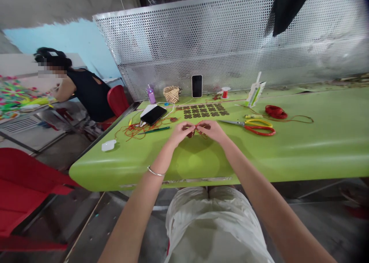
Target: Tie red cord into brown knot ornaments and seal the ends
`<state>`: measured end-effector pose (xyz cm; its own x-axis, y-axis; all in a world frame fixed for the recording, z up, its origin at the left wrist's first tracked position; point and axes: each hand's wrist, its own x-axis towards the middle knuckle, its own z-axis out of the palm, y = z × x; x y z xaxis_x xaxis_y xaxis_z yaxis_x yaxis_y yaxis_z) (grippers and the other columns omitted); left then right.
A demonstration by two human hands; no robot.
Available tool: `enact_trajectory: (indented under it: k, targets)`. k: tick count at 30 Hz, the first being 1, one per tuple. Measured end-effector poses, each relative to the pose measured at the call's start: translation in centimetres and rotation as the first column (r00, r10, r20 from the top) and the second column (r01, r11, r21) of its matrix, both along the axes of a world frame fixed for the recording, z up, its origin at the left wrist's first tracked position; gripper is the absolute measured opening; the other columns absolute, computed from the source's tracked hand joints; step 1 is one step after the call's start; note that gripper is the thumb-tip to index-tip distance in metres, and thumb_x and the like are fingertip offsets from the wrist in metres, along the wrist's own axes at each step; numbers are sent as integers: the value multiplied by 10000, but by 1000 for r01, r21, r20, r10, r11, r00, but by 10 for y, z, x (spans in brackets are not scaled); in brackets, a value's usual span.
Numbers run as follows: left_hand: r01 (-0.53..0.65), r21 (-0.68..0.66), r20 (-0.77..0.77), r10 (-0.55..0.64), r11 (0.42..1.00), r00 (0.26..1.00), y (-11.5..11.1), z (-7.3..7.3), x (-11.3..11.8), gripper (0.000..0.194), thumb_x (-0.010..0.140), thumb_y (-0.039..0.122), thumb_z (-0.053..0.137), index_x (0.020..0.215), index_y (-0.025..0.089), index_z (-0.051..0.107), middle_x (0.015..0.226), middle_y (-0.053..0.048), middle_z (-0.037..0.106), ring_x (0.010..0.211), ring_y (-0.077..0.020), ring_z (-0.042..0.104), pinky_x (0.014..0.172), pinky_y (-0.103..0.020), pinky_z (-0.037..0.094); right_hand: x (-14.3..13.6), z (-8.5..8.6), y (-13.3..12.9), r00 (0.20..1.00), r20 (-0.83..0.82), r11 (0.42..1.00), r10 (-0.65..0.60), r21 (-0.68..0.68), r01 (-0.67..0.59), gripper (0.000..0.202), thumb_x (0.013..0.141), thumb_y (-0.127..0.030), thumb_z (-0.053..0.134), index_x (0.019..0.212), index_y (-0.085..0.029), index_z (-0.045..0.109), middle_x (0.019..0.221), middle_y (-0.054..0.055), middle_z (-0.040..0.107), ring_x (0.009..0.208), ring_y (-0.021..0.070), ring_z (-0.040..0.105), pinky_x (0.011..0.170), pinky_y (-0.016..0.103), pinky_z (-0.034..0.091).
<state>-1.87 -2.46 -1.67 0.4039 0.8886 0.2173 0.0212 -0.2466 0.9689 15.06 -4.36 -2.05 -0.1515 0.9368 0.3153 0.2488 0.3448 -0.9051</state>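
My left hand (183,132) and my right hand (210,130) meet above the front middle of the green table (317,140). Fingertips of both are pinched together on a thin red cord (196,127). Small brownish-red pieces hang just beneath the fingers, partly hidden, so I cannot make out their shape. Behind my hands lie rows of dark brown clover-shaped pieces (203,110). To the right are scissors (259,129) with yellow and red handles, and beyond them a coil of red cord (276,112). A dark green pen (155,130) rests left of my left hand.
Loose red cords (135,131) and a black phone (153,115) lie at left, near a white plastic piece (108,145). A woven basket (172,95), an upright phone (197,86) and a red spool (225,93) line the back. A person (89,92) sits at far left.
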Motion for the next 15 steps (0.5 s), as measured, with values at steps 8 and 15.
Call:
enact_trajectory:
  k: [8,15]
  targets:
    - [-62,34,22,62,997,998,2,-4,0,334,668,414,711,809,126,615,527,20,575,464,-91,512,474,-222,406,-2,-3,1,1000,10,1000,21,18,-21,230,747,-367,587,799,-162,679,688,38,673,595,139,606,560,251,476]
    - [-42,57,24,41,997,999,3,-4,1,326,686,428,687,767,128,590,510,31,547,456,-88,496,470,-225,408,-7,-1,1,996,71,987,-60,152,49,119,729,-282,568,705,-174,613,636,13,630,575,132,575,552,241,443]
